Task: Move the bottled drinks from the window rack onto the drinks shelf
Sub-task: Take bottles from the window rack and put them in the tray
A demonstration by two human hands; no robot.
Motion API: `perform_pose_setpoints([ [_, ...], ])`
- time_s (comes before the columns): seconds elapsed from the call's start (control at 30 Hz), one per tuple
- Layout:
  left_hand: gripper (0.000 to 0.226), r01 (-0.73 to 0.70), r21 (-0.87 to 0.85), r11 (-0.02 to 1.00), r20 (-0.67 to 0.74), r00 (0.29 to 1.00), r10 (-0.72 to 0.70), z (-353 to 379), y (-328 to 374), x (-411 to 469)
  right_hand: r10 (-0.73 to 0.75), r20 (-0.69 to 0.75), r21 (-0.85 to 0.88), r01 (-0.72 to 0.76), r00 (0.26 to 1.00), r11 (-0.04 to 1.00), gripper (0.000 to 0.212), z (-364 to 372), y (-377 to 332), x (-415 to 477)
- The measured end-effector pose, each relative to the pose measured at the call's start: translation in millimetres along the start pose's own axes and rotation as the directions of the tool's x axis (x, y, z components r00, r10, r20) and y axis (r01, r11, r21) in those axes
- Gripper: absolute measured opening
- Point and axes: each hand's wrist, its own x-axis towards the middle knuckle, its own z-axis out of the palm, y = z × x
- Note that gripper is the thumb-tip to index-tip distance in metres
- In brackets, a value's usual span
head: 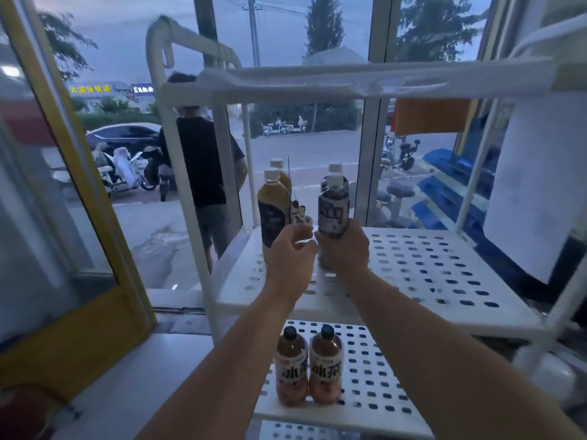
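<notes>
Dark bottle (333, 208) gripped by right hand (347, 250), left hand (289, 253) half-open.

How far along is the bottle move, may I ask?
Done: nothing visible, no drinks shelf in view. In hand: right hand grips a dark bottle; left hand is beside a yellow bottle. Left: all six on the rack, two on its lower tier.

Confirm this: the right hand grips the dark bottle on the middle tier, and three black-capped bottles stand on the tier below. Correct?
Wrong count: the head view shows two black-capped bottles on the lower tier, not three. The right hand does grip the dark bottle on the middle tier.
</notes>
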Motion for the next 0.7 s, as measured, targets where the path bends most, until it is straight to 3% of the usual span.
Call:
perform_pose_setpoints([
  [0.1,0.02,-0.029,-0.078,0.997,0.057,0.998,0.033,2,3,-4,-0.03,-0.025,0.062,0.032,0.999,0.998,0.048,-28,-9,-22],
  [0.2,0.015,-0.046,-0.161,0.986,0.128,0.989,0.067,15,7,-24,-0.147,-0.143,0.078,0.159,0.979,0.984,0.046,-80,-18,-49],
  [0.4,0.015,-0.072,-0.385,0.92,0.315,0.927,0.204,76,42,-78,-0.275,-0.31,-0.057,0.271,0.91,0.961,0.049,-201,-17,-98],
  [0.53,0.013,-0.076,-0.445,0.892,0.451,0.841,0.297,136,64,-130,-0.247,-0.442,-0.137,0.207,0.862,0.969,0.051,-280,10,-136],
  [0.7,0.015,0.128,-0.501,0.856,0.684,0.665,0.301,215,86,-233,-0.158,-0.623,-0.239,0.006,0.766,0.971,0.046,-379,67,-211],
])
